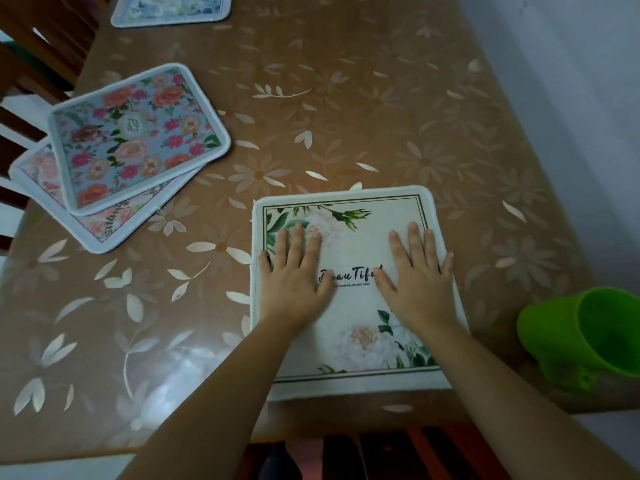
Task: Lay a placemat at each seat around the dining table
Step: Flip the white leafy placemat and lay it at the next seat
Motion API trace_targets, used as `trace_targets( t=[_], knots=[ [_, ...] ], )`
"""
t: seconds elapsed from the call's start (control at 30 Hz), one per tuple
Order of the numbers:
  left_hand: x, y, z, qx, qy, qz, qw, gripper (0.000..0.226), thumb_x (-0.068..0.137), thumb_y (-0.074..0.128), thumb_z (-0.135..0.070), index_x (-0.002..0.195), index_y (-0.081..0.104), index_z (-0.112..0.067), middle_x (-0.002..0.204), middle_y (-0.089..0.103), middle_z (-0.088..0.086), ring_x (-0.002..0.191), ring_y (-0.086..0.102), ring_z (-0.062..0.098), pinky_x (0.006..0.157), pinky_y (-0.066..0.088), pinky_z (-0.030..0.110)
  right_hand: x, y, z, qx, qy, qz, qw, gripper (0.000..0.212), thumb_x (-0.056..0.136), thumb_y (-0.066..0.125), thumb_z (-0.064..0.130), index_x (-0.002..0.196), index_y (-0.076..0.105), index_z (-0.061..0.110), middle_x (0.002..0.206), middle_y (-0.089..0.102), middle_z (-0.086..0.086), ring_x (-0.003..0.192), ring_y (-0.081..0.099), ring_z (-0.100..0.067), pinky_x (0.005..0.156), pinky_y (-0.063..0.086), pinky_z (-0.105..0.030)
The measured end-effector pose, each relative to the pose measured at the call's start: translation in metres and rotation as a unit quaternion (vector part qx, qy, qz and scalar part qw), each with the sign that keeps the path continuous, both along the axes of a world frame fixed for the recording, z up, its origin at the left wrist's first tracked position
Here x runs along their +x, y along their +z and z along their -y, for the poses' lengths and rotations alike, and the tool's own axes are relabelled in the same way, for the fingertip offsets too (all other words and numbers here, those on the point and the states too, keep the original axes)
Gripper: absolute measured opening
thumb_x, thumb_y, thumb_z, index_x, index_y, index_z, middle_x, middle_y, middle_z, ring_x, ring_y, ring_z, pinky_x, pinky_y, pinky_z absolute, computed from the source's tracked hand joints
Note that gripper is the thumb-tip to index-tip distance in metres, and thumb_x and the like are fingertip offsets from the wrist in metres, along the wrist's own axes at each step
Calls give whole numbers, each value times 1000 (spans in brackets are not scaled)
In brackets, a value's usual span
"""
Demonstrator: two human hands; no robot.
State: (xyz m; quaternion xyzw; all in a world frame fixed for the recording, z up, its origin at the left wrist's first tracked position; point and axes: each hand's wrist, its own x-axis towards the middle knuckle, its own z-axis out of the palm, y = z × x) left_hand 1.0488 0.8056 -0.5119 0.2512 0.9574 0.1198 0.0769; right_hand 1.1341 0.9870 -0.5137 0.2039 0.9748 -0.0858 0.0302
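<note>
A white placemat (353,216) with green leaves and the word "Beautiful" lies flat near the table's front edge. My left hand (294,271) presses flat on its left half, fingers straight and spread. My right hand (417,271) presses flat on its right half in the same way. To the left, a blue floral placemat (138,136) lies askew on top of a pale pink floral placemat (41,168), both near the table's left edge. A further pale floral placemat (169,10) lies at the far left, cut off by the frame.
The table (363,98) wears a brown cover with a leaf and flower print. A green plastic cup (588,334) lies on its side at the right edge. Wooden chairs (38,46) stand along the left side. A pale wall runs along the right.
</note>
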Motion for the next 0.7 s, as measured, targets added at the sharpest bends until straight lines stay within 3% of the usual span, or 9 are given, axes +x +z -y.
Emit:
trace_targets(
  t=[0.17,0.4,0.6,0.7],
  knots=[
    [38,2,12,-11,-18,5,1000,67,84,14,-57,142,-4,-31,153,-13,0,136,-24,19,107,-13,49,39,8,21,-9,-14,-7,1000,68,84,17,59,143,11,25,154,12,-9,141,6,-32,106,16,-64],
    [75,3,23,-44,-49,17,998,69,82,12,-59,138,-17,-31,151,-20,3,135,-26,25,105,-15,52,66,8,44,-19,-26,26,999,70,84,25,60,142,3,29,153,-3,-6,141,-4,-32,106,9,-66],
    [88,7,30,-64,-79,53,993,71,88,23,-56,135,-22,-29,147,-28,5,129,-37,26,102,-20,52,73,23,60,-38,12,69,997,72,79,16,63,142,15,27,153,11,-13,138,3,-42,104,10,-68],
    [84,13,29,-84,-96,87,988,71,89,22,-56,139,-19,-26,143,-34,5,126,-39,27,104,-18,54,73,30,73,-39,62,73,995,66,81,23,57,138,32,24,149,28,-15,135,20,-43,101,21,-67]
  ],
)
